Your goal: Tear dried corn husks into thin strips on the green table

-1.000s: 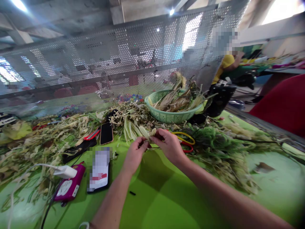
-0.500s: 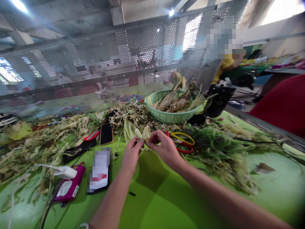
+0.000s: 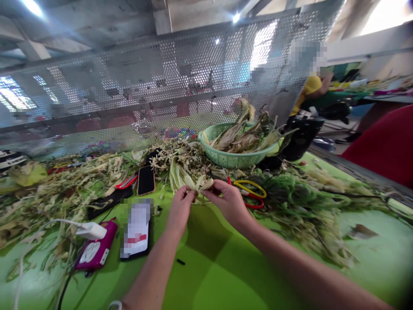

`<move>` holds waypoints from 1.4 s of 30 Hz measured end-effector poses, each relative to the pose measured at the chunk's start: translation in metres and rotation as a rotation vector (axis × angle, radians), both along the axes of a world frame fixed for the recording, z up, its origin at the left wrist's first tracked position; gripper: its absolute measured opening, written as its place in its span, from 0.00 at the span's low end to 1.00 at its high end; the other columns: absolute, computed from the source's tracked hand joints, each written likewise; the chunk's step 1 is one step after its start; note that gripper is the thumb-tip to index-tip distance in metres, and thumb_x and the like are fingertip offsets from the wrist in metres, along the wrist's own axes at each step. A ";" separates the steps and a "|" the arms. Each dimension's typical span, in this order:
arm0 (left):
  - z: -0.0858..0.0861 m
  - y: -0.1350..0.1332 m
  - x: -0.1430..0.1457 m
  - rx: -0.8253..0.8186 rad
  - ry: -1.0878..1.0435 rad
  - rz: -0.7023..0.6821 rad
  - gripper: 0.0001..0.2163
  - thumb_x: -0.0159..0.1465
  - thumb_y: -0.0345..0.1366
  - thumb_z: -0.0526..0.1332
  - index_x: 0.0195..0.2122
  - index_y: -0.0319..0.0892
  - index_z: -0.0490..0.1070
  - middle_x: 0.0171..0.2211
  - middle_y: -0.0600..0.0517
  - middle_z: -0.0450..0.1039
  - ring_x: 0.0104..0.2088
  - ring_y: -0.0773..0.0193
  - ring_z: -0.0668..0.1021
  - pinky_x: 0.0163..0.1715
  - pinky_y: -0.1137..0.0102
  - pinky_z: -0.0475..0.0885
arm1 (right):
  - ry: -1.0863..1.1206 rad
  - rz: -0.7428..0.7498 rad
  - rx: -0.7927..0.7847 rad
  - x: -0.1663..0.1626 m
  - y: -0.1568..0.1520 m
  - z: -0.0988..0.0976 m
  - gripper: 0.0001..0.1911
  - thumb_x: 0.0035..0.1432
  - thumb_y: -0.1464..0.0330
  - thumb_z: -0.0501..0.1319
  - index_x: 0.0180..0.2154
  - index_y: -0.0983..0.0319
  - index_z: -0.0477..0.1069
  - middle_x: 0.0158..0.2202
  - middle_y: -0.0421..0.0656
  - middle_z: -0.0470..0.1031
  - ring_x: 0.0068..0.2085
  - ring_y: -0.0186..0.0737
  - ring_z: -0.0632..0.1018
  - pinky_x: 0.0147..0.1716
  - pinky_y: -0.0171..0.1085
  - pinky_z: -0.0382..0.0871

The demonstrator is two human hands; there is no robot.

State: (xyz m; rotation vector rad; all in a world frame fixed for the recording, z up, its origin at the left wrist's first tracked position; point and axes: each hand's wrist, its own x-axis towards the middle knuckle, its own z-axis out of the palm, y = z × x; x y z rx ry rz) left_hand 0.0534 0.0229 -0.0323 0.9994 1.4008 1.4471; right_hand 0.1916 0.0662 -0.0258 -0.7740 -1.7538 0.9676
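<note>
Pale corn husk strips are pinched between my two hands above the green table. My left hand closes thumb and fingertips on the lower left part of the husk. On the other side, my right hand pinches a strip and holds it out to the right. Longer pale husk leaves stand just behind my left fingers; I cannot tell whether they join the held piece. Scissors with red and yellow handles lie right beside my right hand.
A green basket of dried husks stands behind, near a perforated metal screen. Husk scraps and green fibres cover both sides. Two phones, a red cutter and a magenta power bank lie left. A person in yellow sits beyond.
My right hand has moved slightly right and its fingers now pull a husk strip outward. The husk has spread from upright to sideways. The view has shifted a little.
</note>
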 end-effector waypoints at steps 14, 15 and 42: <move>0.002 -0.003 0.005 0.119 0.357 -0.176 0.05 0.57 0.35 0.58 0.33 0.40 0.69 0.31 0.52 0.71 0.33 0.65 0.71 0.35 0.71 0.65 | -0.174 -0.049 0.227 0.009 0.006 0.004 0.01 0.53 0.70 0.63 0.30 0.61 0.72 0.30 0.42 0.72 0.30 0.36 0.73 0.31 0.34 0.66; 0.002 -0.003 0.005 0.125 0.361 -0.178 0.05 0.57 0.35 0.59 0.32 0.40 0.69 0.29 0.52 0.70 0.32 0.65 0.71 0.34 0.72 0.64 | -0.144 -0.045 0.183 0.008 0.007 0.003 0.02 0.52 0.69 0.64 0.30 0.61 0.72 0.29 0.41 0.71 0.30 0.36 0.72 0.30 0.34 0.66; 0.000 -0.003 0.005 -0.066 -0.376 -0.196 0.07 0.49 0.35 0.66 0.28 0.39 0.71 0.21 0.58 0.65 0.20 0.76 0.62 0.21 0.77 0.53 | 0.423 0.253 -0.650 0.009 0.011 0.007 0.10 0.48 0.65 0.66 0.29 0.62 0.68 0.20 0.33 0.58 0.19 0.26 0.57 0.19 0.31 0.48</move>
